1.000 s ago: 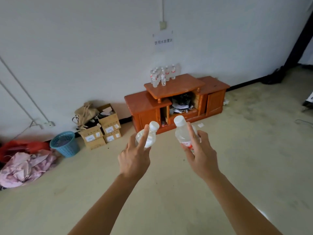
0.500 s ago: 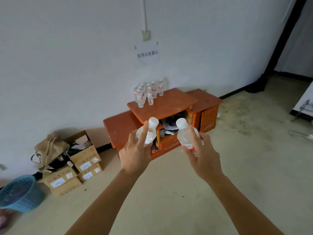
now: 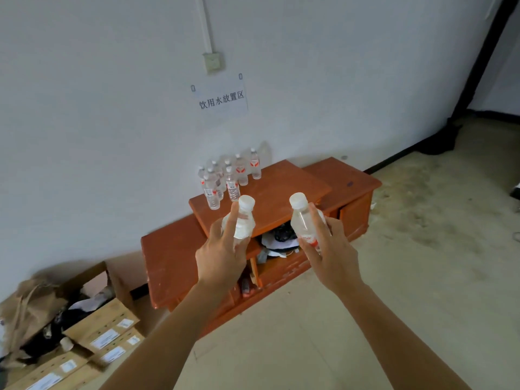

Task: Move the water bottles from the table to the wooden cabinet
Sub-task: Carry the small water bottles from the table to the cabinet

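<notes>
The left hand [image 3: 222, 260] is gripping a clear, white-capped plastic water bottle [image 3: 244, 220], forefinger lying straight up its side, the other fingers curling round the body. The right hand [image 3: 333, 257] is wrapping its fingers round a second bottle [image 3: 304, 220], whose red-and-white label is showing between them. Just beyond both sets of fingertips the wooden cabinet [image 3: 284, 190] is standing, glossy orange-brown and stepped. Farther past the fingers, a cluster of upright bottles [image 3: 229, 178] is standing at its back left corner against a white wall [image 3: 98, 122] bearing a paper sign [image 3: 221, 98]. Down left of the left fingers, cardboard boxes [image 3: 104, 330] are sitting on the pale, scuffed floor [image 3: 422, 263].
</notes>
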### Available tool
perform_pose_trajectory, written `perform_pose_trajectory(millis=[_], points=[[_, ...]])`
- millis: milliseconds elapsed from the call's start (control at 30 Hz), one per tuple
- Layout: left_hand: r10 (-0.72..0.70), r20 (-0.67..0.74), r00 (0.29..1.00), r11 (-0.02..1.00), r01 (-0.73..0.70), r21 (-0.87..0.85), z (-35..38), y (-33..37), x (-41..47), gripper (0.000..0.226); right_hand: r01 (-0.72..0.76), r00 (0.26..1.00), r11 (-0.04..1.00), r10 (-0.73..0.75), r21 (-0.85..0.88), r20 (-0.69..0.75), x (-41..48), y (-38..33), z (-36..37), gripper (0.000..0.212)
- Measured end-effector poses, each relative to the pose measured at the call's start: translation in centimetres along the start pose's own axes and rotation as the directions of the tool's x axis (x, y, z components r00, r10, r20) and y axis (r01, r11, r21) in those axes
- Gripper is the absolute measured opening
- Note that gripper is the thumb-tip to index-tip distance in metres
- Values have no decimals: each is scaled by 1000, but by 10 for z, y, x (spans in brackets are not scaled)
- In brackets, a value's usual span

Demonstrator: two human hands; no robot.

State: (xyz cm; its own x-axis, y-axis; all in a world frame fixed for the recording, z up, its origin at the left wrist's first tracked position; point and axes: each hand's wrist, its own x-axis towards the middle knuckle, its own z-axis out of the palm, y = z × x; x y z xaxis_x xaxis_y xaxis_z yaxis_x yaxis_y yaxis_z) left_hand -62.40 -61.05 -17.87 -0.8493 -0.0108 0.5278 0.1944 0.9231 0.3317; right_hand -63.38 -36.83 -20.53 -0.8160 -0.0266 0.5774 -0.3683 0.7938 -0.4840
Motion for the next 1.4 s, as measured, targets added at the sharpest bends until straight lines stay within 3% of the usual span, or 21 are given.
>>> perform_pose_trajectory(millis=[100, 467, 667, 767, 933, 1133, 1267, 1400], points=[[-32, -21, 999, 999, 32, -16, 29, -7, 57, 95, 68, 998, 998, -68, -15, 12, 64, 30, 24, 70], [-134, -27, 991, 988, 131, -82, 166, -93, 261, 95, 83, 991, 996, -79, -33, 104, 275, 107, 186, 75], [-185, 35, 982, 960, 189, -208, 226, -138, 379, 101, -22, 995, 998, 28, -63, 93, 385, 130, 251, 80], [-157, 58, 986, 960, 166, -225, 263, -155, 436, 99, -88, 993, 995, 92, -57, 79, 434, 152, 278, 82], [-220, 157, 963, 947, 250, -201, 316, -171, 483, 92, -160, 981, 987, 161, -19, 110, 480, 195, 317, 86], [-465, 270, 843, 855, 507, -110, 397, -184, 518, 92, -140, 962, 987, 118, 74, 247, 541, 272, 393, 88], [-645, 272, 714, 740, 673, -9, 440, -186, 532, 86, -126, 912, 981, 55, 150, 406, 575, 321, 441, 92], [-750, 250, 612, 634, 773, 11, 487, -187, 538, 76, -128, 837, 976, 12, 174, 546, 594, 355, 490, 81]])
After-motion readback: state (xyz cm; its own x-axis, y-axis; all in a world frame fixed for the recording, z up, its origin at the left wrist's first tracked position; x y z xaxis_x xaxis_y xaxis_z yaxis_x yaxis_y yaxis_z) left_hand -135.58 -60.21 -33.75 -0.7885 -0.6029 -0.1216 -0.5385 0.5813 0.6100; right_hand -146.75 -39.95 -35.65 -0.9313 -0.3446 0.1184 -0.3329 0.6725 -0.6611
